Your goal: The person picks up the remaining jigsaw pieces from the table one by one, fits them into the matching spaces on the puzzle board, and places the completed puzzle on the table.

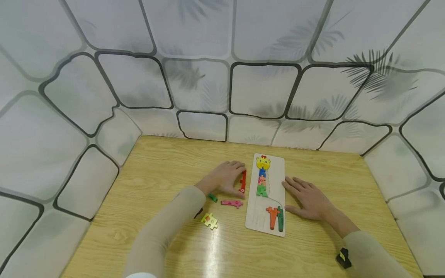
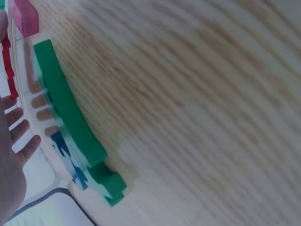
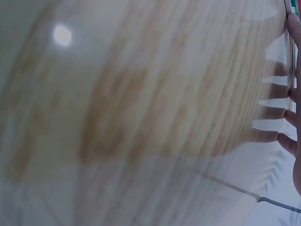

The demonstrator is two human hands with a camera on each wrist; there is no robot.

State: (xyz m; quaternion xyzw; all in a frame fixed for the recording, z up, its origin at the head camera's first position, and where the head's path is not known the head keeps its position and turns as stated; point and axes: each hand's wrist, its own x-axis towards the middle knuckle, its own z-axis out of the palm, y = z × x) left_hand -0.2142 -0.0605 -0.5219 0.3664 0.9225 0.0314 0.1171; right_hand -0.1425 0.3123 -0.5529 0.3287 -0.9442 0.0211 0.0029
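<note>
My left hand (image 1: 226, 178) pinches a red puzzle piece (image 1: 243, 181) lengthwise between thumb and fingertips, left of the giraffe puzzle board (image 1: 252, 208). In the left wrist view that red piece (image 2: 9, 70) shows at the far left. Set in the board are a yellow giraffe head (image 1: 263, 163), a blue, a pink-orange and a green neck piece (image 1: 261, 190), an orange leg piece (image 1: 272, 217) and a dark green leg piece (image 1: 280, 219). With fingers spread, my right hand (image 1: 309, 199) lies on the table, fingertips at the board's right edge.
Loose on the table are a pink piece (image 1: 231, 203), a yellow piece (image 1: 209, 221) and a green piece (image 1: 213, 197) partly behind my left wrist. The left wrist view also shows a blue piece (image 2: 69, 160) beside a green one. A patterned partition (image 1: 205, 125) borders the table.
</note>
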